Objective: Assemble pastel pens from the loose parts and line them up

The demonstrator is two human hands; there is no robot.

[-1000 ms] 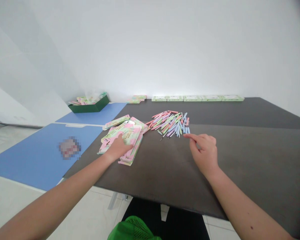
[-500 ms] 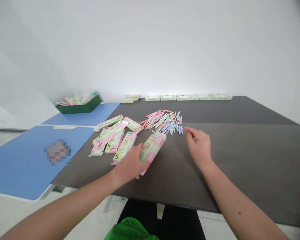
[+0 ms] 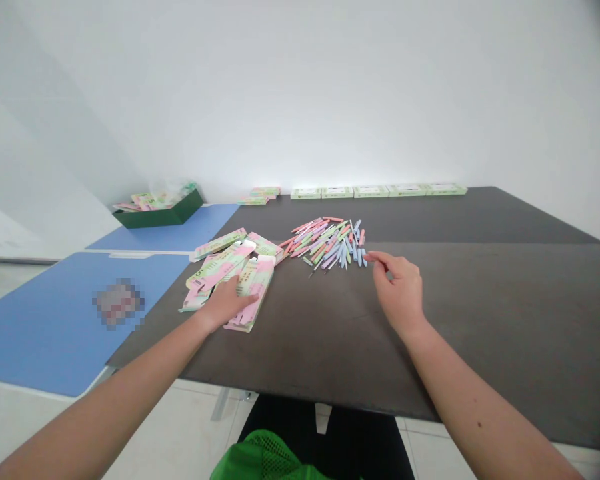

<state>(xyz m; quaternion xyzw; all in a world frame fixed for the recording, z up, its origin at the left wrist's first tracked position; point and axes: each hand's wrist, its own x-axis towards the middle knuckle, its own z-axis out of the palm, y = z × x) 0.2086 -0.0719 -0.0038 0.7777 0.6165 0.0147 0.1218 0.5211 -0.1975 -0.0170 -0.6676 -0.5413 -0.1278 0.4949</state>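
Note:
My left hand (image 3: 230,301) grips a pink and green box (image 3: 257,283) at the right side of a loose heap of similar flat boxes (image 3: 220,263). Its thumb lies across the box face and the other fingers are partly hidden behind it. Right of the heap, many pastel pens (image 3: 327,243) in pink, green, purple and blue lie in a pile. My right hand (image 3: 397,283) rests at the pile's right edge, thumb and index finger close together near a blue pen end; what they pinch, if anything, is too small to tell.
Several pale green boxes (image 3: 371,191) stand in a row along the back of the dark table (image 3: 480,320). A few pink and green boxes (image 3: 261,195) lie left of them. A filled green tray (image 3: 160,217) and a blurred object (image 3: 119,303) are on the blue surface (image 3: 35,327).
My left hand has moved left with the box, from beside the heap onto its right part. My right hand has barely moved.

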